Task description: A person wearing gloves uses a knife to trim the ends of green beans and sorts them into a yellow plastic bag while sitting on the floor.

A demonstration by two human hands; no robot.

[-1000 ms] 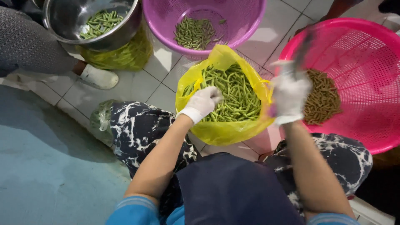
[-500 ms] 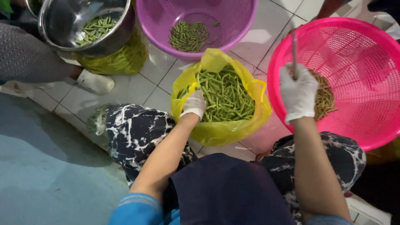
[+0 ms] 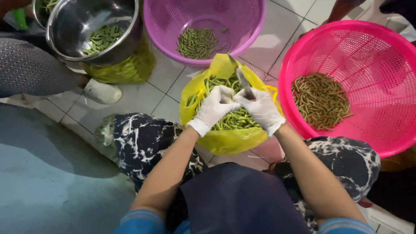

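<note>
Both gloved hands, left hand and right hand, meet over the yellow bag of green beans (light, stiff, snappable), right fingers closed on a knife at its handle, left fingers pinching what appears to be one bean, judged best held mid-length.

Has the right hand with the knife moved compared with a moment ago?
Yes. The right hand has come left, off the pink basket, and now meets the left hand over the yellow bag of beans.

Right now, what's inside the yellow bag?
The yellow bag holds long green beans. The gloved left hand and right hand, holding a knife, cover the middle, so the bottom is hidden.
</note>
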